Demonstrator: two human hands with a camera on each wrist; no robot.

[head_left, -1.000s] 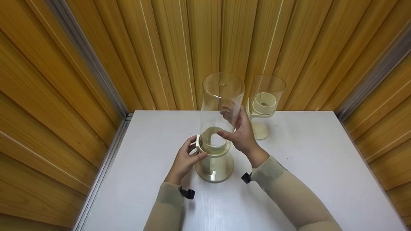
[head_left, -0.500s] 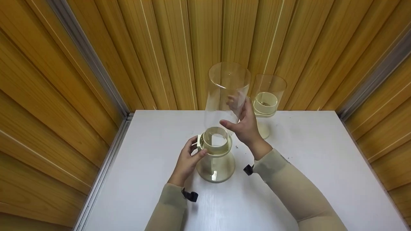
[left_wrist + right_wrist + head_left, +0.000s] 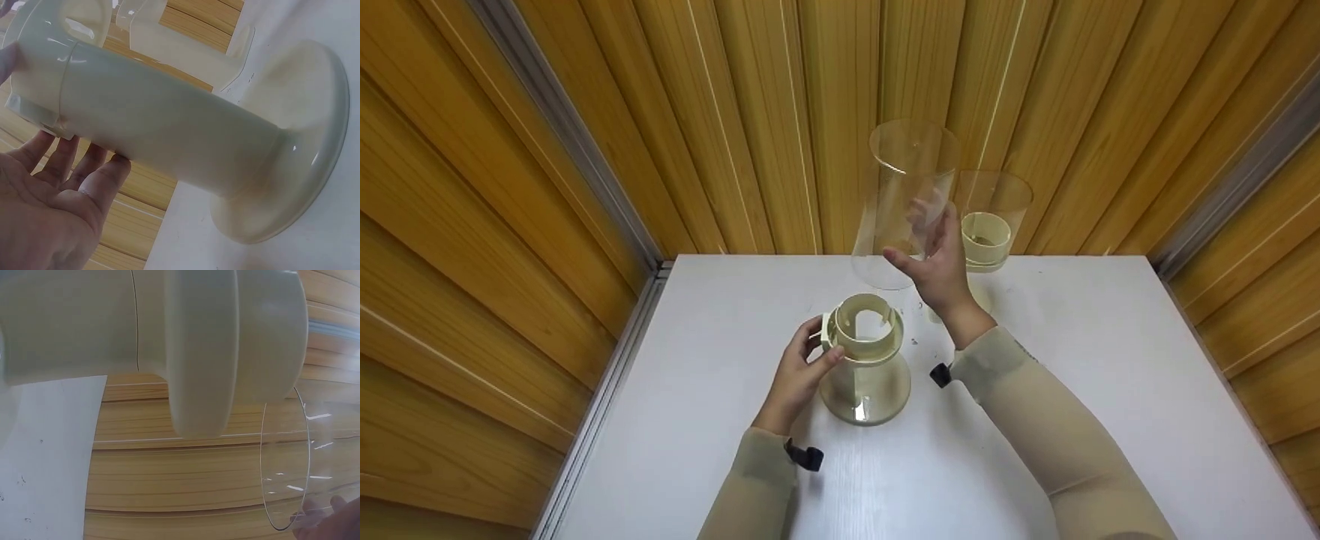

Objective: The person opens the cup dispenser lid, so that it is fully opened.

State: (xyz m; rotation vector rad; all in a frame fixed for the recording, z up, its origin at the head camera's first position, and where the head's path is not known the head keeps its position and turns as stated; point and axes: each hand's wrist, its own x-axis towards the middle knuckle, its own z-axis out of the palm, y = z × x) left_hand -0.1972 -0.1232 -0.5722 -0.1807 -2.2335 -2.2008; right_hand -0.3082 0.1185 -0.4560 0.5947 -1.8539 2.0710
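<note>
A cream pedestal stand (image 3: 864,351) with a round base and a ringed top stands upright on the table. My left hand (image 3: 799,373) grips the side of its collar, the thumb on the near rim. In the left wrist view, fingertips touch the stand's upper column (image 3: 152,115). My right hand (image 3: 941,274) holds a clear open cylinder (image 3: 891,206) in the air, thumb on the near side and fingers behind. The cylinder's lower rim is apart from the stand's ring, above and behind it. In the right wrist view, the clear cylinder (image 3: 284,461) is beside the ring.
A second cream stand (image 3: 985,251), with a clear cylinder (image 3: 1006,196) around its top ring, stands at the back right, its base partly hidden by my right hand. The white table (image 3: 697,375) ends at a wood-panelled wall (image 3: 765,150). Small dark specks dot the tabletop.
My right hand has lifted the clear cylinder up off the stand's ring, moving away and to the right. My left hand stays on the collar, and the stand has hardly moved.
</note>
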